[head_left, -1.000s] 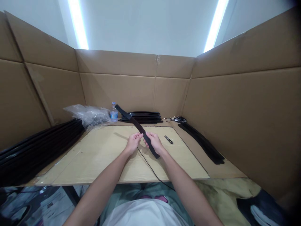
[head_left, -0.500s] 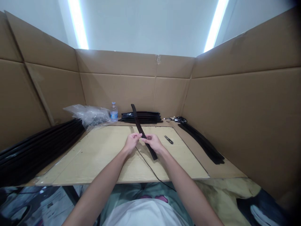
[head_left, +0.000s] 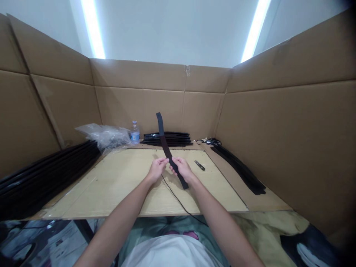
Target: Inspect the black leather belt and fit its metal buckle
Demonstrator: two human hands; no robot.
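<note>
A long, flat black strip (head_left: 165, 146) is held up at a slant over the pale board, its far end bent and rising in front of the back wall. My right hand (head_left: 181, 168) grips its lower half, thumb on top and fingers curled beneath. From the other side, my left hand (head_left: 157, 168) pinches at the strip's left edge; anything small between those fingertips is hidden. A thin black cord (head_left: 178, 198) starts below my left hand and runs over the table's front edge toward my lap. Small thread snips (head_left: 199, 165) lie right of my hands.
Black strips are stacked at left (head_left: 55, 174), against the back (head_left: 167, 139) and at right (head_left: 239, 168). A clear plastic bag (head_left: 105, 135) and a water bottle (head_left: 135, 132) stand at back left. A dark tangle (head_left: 211, 141) lies at back right. Cardboard walls (head_left: 139, 100) enclose three sides.
The strip has turned so its flat face shows more, and its far end is higher. My right hand's fingers have curled further under it. My left hand has barely moved.
</note>
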